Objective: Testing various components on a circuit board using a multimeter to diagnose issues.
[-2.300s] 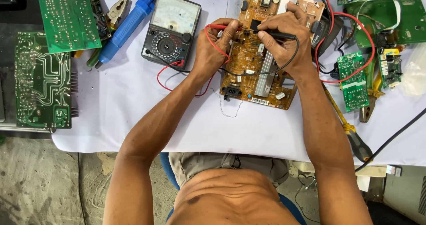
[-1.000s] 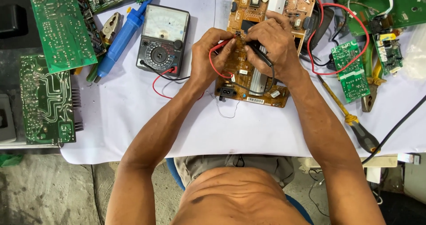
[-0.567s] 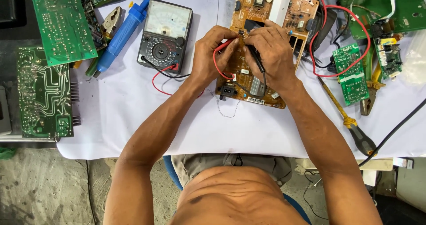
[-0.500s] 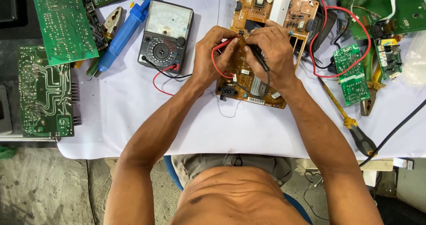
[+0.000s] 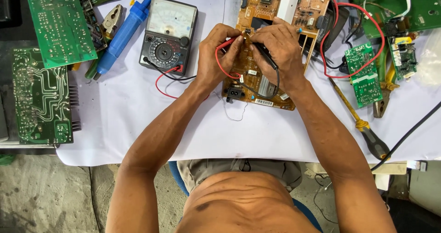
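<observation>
On the white-covered bench (image 5: pixel 138 122), the orange circuit board (image 5: pixel 294 12) lies at centre far, right of the analog multimeter (image 5: pixel 167 35). The left hand (image 5: pixel 219 53) has its fingers pinched around the red probe (image 5: pixel 228 42), and the right hand (image 5: pixel 280 53) grips the black probe (image 5: pixel 265 58); both tips meet on the board's middle. A yellow-shafted screwdriver (image 5: pixel 363 125) lies near right, and green boards (image 5: pixel 39 95) sit at left.

Bright even daylight, soft shadows, edges perhaps bowed.
</observation>
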